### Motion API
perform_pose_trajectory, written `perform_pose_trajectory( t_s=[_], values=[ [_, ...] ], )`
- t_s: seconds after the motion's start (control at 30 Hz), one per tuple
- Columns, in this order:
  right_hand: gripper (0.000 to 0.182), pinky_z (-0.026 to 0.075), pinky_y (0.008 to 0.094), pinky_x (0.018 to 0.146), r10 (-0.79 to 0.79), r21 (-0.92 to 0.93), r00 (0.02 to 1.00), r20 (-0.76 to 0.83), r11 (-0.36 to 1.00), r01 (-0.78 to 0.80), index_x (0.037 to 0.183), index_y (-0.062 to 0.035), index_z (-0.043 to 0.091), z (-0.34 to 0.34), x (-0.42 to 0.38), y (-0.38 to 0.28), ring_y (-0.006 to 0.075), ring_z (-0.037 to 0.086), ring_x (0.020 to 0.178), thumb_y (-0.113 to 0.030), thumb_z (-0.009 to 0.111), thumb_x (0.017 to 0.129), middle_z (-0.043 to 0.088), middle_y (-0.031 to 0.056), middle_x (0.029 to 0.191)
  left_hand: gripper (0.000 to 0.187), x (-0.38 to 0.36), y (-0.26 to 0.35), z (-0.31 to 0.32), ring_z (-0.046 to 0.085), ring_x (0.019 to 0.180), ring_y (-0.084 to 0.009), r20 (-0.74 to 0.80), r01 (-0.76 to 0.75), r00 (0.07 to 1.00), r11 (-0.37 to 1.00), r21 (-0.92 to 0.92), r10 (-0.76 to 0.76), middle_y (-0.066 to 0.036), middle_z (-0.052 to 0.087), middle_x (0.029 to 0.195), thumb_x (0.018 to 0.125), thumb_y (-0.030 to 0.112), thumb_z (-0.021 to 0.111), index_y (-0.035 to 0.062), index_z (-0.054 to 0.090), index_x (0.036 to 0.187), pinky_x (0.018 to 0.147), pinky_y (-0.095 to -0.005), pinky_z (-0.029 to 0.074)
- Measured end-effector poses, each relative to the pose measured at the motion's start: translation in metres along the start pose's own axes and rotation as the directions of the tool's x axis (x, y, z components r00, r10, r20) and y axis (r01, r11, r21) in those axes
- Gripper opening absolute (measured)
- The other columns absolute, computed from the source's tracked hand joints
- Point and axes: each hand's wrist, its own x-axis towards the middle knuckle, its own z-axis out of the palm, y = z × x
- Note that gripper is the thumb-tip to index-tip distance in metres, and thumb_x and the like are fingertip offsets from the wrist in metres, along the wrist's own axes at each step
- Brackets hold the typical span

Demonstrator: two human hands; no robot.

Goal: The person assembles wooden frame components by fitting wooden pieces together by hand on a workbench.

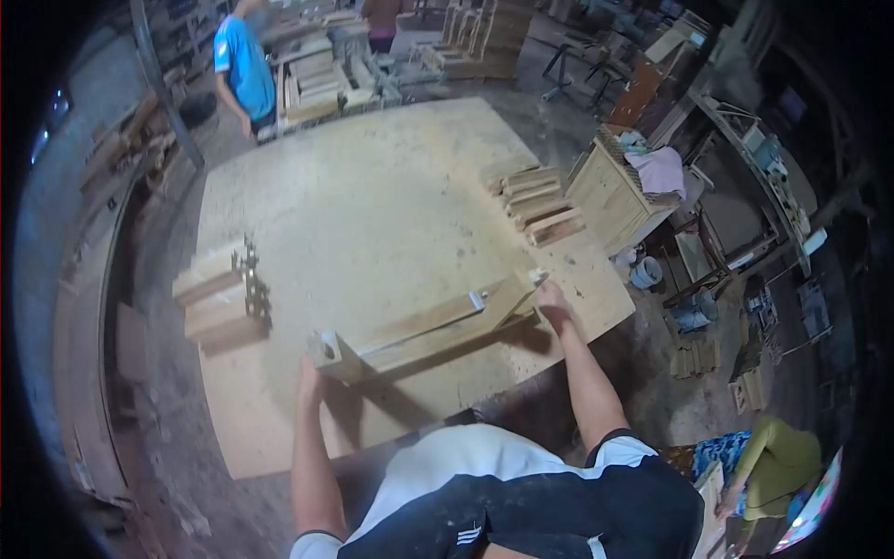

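Head view: both hands hold a long wooden frame (428, 333) lying across the near part of the desk (372, 196). Left hand (309, 380) fingers grip its blocky near end; right hand (553, 304) fingers close on its far end. Wood stacks (222, 296) sit left, more blocks (540, 205) right.
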Motion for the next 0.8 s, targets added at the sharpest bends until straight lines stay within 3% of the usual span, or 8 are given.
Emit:
perform_pose_trajectory(
  t_s=[0.13,0.23,0.43,0.47,0.53,0.6,0.7,0.8],
  values=[
    [0.033,0.05,0.0361,0.083,0.107,-0.006,0.976,0.19,0.994,-0.108,0.106,-0.0023,0.067,0.026,-0.002,-0.012,0.0227,0.064,0.094,-0.032,0.06,0.094,0.068,0.0117,0.104,0.058,-0.013,0.074,0.019,0.06,0.101,-0.0175,-0.027,0.085,0.996,0.988,-0.128,-0.089,-0.007,0.065,0.107,0.098,0.055,0.046,0.0081,0.058,0.13,0.087,-0.0367,0.048],
    [0.034,0.05,0.0347,0.083,0.117,0.226,0.983,0.145,0.963,-0.148,0.11,-0.0039,0.066,0.021,-0.007,-0.032,0.0203,0.062,0.095,-0.034,0.06,0.095,0.066,0.0088,0.105,0.063,-0.021,0.115,0.031,0.06,0.103,-0.019,-0.052,0.033,0.998,0.971,-0.237,-0.047,-0.009,0.066,0.107,0.099,0.058,0.044,0.0049,0.06,0.128,0.09,-0.0384,0.047],
    [0.037,0.048,0.0319,0.084,0.209,0.863,0.977,0.053,0.483,-0.15,0.117,-0.0072,0.063,-0.046,0.039,-0.125,0.0155,0.058,0.097,-0.039,0.06,0.098,0.062,0.003,0.108,0.075,-0.043,0.164,0.013,0.061,0.109,-0.0234,-0.124,-0.185,0.982,0.864,-0.468,0.143,-0.016,0.067,0.114,0.1,0.063,0.034,-0.0029,0.065,0.12,0.102,-0.0391,0.042],
    [0.046,0.049,0.0335,0.088,0.357,0.853,0.93,0.085,0.456,-0.253,0.123,-0.0063,0.06,-0.062,0.047,-0.137,0.0198,0.061,0.1,-0.043,0.06,0.096,0.063,0.0053,0.11,0.076,-0.058,0.188,0.013,0.059,0.116,-0.026,-0.161,-0.358,0.933,0.798,-0.485,0.321,-0.019,0.065,0.12,0.101,0.062,0.032,-0.0045,0.064,0.121,0.108,-0.0398,0.038],
    [0.039,0.049,0.0341,0.088,0.321,0.941,0.939,0.127,0.262,-0.216,0.116,-0.0064,0.059,-0.104,0.038,-0.177,0.0204,0.061,0.098,-0.037,0.067,0.093,0.063,0.0053,0.105,0.077,-0.087,0.223,0.02,0.054,0.126,-0.0303,-0.223,-0.597,0.792,0.648,-0.473,0.568,-0.023,0.06,0.13,0.102,0.059,0.029,-0.0068,0.062,0.123,0.114,-0.0419,0.033],
    [0.028,0.049,0.033,0.086,0.333,0.946,0.943,0.0,0.306,-0.109,0.108,-0.0079,0.059,-0.13,0.024,-0.197,0.0181,0.06,0.095,-0.027,0.069,0.091,0.062,0.0041,0.101,0.075,-0.118,0.234,0.02,0.049,0.133,-0.0337,-0.277,-0.73,0.668,0.533,-0.428,0.691,-0.026,0.056,0.135,0.102,0.057,0.03,-0.0082,0.061,0.122,0.117,-0.0446,0.03],
    [0.018,0.048,0.032,0.083,0.266,0.958,0.953,-0.144,0.28,0.066,0.099,-0.0086,0.057,-0.144,0.014,-0.189,0.0154,0.058,0.09,-0.012,0.07,0.086,0.06,0.0031,0.095,0.07,-0.135,0.232,0.03,0.045,0.137,-0.0357,-0.255,-0.763,0.633,0.533,-0.366,0.731,-0.029,0.054,0.136,0.102,0.054,0.035,-0.0078,0.06,0.123,0.115,-0.0469,0.033],
    [0.017,0.048,0.0321,0.082,0.206,0.941,0.951,-0.23,0.297,0.163,0.096,-0.0083,0.056,-0.143,0.002,-0.187,0.0147,0.056,0.086,-0.005,0.067,0.084,0.058,0.0023,0.091,0.062,-0.135,0.229,0.031,0.055,0.124,-0.0355,-0.388,-0.793,0.609,0.517,-0.323,0.692,-0.027,0.056,0.132,0.101,0.047,0.041,-0.0073,0.056,0.126,0.108,-0.046,0.041]
  ],
)
